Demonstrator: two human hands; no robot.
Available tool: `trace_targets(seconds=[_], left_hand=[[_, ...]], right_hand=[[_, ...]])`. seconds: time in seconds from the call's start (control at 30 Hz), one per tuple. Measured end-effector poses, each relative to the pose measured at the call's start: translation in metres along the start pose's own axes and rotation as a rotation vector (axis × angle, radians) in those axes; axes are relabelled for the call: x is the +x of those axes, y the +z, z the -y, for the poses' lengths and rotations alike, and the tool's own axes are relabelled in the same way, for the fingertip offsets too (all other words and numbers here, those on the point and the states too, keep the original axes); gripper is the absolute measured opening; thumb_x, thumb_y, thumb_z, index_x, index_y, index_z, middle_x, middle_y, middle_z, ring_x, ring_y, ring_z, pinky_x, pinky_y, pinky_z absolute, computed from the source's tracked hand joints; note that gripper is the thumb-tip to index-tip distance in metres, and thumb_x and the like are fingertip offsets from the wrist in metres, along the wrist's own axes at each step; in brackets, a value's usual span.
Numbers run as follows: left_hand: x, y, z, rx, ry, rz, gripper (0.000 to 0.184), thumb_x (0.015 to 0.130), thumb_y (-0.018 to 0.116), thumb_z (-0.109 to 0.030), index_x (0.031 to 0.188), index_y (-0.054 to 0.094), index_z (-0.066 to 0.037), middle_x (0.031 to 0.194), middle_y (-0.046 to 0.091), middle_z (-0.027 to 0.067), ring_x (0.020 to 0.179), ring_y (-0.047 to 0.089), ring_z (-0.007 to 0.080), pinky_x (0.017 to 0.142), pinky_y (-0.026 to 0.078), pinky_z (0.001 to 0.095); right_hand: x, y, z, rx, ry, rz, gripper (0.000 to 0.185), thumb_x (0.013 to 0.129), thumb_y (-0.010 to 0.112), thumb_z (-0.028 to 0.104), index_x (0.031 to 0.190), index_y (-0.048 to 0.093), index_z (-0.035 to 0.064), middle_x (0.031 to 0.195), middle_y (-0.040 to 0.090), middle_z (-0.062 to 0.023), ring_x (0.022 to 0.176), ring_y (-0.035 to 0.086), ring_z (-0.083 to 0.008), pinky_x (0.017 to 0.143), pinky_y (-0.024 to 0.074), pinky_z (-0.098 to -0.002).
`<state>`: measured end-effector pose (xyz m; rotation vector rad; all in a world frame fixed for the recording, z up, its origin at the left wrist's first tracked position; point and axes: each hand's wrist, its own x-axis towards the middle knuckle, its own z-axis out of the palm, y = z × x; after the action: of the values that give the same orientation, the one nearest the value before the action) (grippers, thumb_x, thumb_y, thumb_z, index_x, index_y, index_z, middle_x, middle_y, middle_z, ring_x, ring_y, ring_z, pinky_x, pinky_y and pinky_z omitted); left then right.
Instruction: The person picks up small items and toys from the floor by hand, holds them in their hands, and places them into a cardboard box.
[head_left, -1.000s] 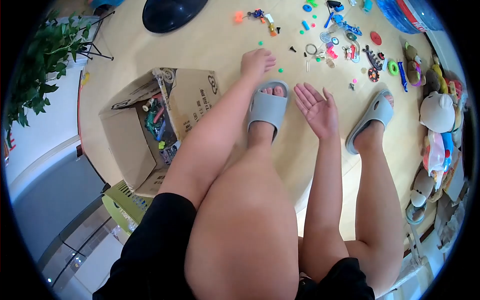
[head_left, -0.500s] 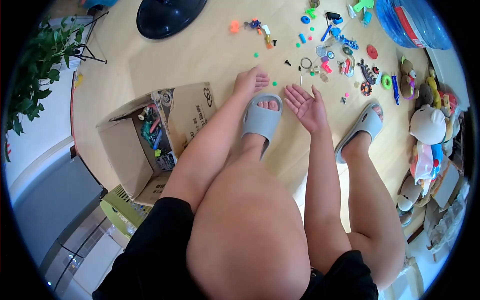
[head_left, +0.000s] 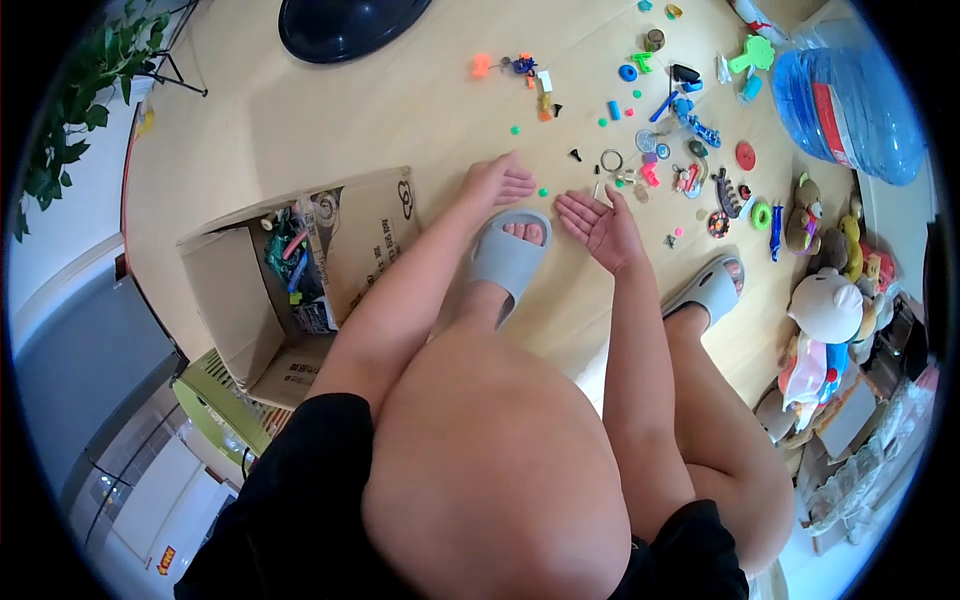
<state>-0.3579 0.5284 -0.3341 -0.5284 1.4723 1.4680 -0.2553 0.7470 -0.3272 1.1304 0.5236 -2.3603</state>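
My left hand (head_left: 497, 181) is held over the floor with fingers stretched out and nothing in it. Palm up and fingers spread, my right hand (head_left: 602, 231) is likewise bare. Between the two lies a small green bead (head_left: 543, 192). Just beyond my right fingertips are a metal ring (head_left: 611, 160), a black screw-like piece (head_left: 575, 155) and a pink plastic piece (head_left: 649, 175). Farther off are a blue ring (head_left: 628, 73), a red disc (head_left: 745, 155), a light-green ring (head_left: 761, 216) and several other small toy parts.
An open cardboard box (head_left: 375, 235) holding assorted items stands left of my left forearm. Soft toys (head_left: 828, 305) line the right side below a large blue water bottle (head_left: 850, 115). A black round base (head_left: 350, 25) is at the top. My slippered feet (head_left: 508, 262) flank my right hand.
The view has shifted, so the floor items appear lower and more of the top right shows. Both hands stay open and hold nothing, in nearly the same pose.
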Motion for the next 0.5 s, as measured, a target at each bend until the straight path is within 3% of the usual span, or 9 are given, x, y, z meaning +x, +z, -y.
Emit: trace_targets(seconds=[0.23, 0.5], left_hand=[[0.0, 0.003, 0.008, -0.126, -0.014, -0.006, 0.057, 0.095, 0.05, -0.045, 0.109, 0.063, 0.009, 0.106, 0.069, 0.0206, 0.096, 0.07, 0.0262, 0.086, 0.054, 0.0336], [-0.002, 0.002, 0.008, -0.204, -0.033, 0.025, 0.058, 0.096, 0.051, -0.045, 0.112, 0.06, 0.009, 0.109, 0.067, 0.0224, 0.098, 0.069, 0.0269, 0.088, 0.054, 0.0347]], right_hand=[[0.011, 0.008, 0.001, 0.052, 0.019, -0.032, 0.063, 0.099, 0.042, 0.043, 0.129, 0.047, -0.0116, 0.129, 0.057, -0.0243, 0.12, 0.057, -0.0317, 0.106, 0.0446, -0.0382], [0.021, 0.012, -0.001, 0.071, 0.08, -0.039, 0.06, 0.1, 0.042, 0.041, 0.127, 0.048, -0.0119, 0.127, 0.058, -0.0246, 0.119, 0.058, -0.0323, 0.105, 0.0459, -0.0391]])
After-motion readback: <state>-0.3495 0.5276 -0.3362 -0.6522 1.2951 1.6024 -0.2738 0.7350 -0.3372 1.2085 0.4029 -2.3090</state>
